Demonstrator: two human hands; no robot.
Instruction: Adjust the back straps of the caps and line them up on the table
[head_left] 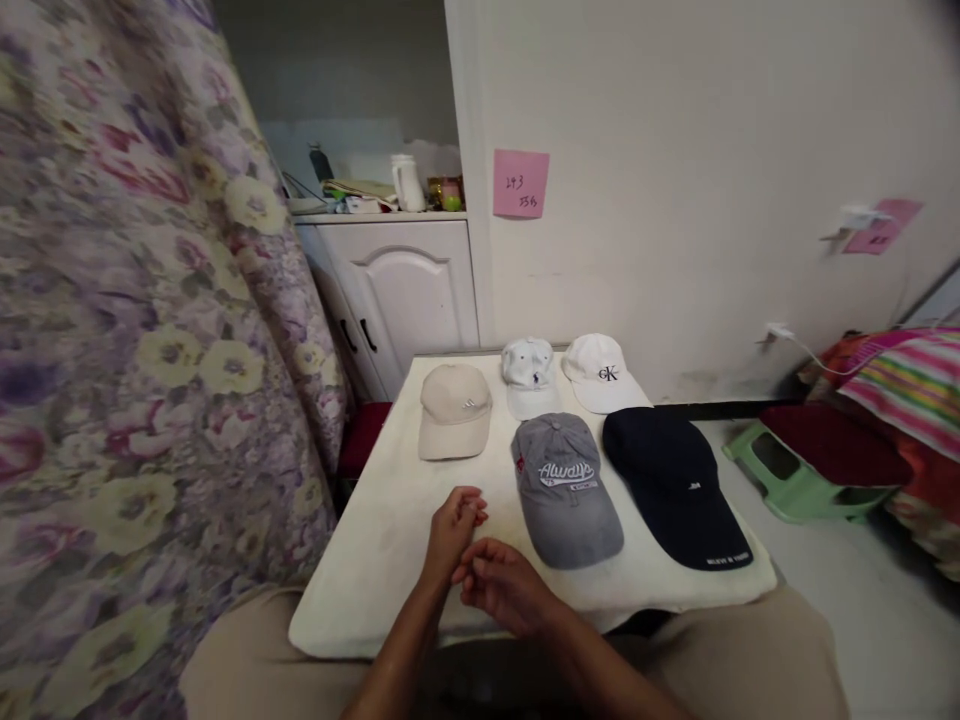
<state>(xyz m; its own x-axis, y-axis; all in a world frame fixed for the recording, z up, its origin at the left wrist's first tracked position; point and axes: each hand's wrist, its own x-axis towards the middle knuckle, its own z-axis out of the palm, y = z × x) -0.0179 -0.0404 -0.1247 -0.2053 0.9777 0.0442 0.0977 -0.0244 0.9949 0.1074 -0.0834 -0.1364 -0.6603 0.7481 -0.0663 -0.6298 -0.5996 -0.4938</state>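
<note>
My left hand (454, 528) and my right hand (504, 585) rest together over the near edge of a small white table (375, 560), fingers curled and touching each other, nothing visible in them. Just beyond them lies a grey cap (566, 490) with white lettering. A beige cap (454, 410) sits farther left, a dark navy cap (675, 485) to the right. Two white caps (531, 375) (600, 372) lie at the table's far edge.
A flowered curtain (135, 350) hangs close on the left. Behind it stands a white cabinet (405, 290) with clutter on top. A pink note (520, 183) is stuck to the wall. A green stool (787, 480) and striped bedding (907, 390) are on the right.
</note>
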